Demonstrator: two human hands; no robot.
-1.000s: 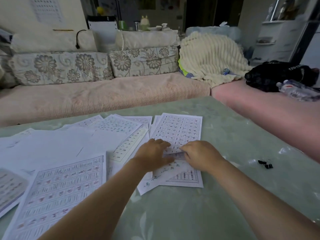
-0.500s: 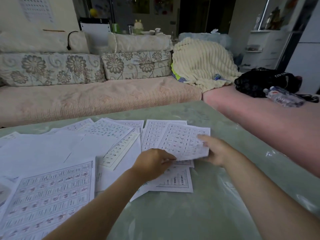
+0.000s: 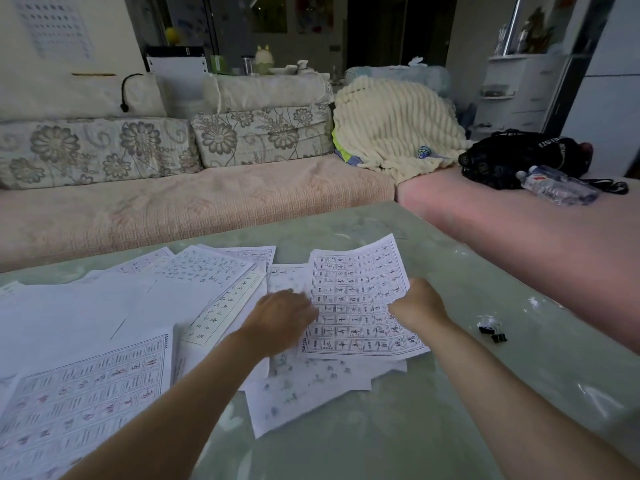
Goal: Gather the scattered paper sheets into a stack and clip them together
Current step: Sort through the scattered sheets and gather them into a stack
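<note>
A sofa [image 3: 194,209] runs behind the green table [image 3: 433,410], bearing a cream blanket [image 3: 394,126], a black bag [image 3: 512,157] and a bottle [image 3: 554,185]. Two black clips [image 3: 491,333] lie on the table right of the hands, apart from the papers [image 3: 104,327] spread loosely across its left side. A gridded sheet [image 3: 356,299] tops a small pile between the hands. The right hand [image 3: 420,306] pinches its right edge, fingers curled. The left hand [image 3: 280,320] meets its left edge; fingertips hidden, so its grip cannot be told.
</note>
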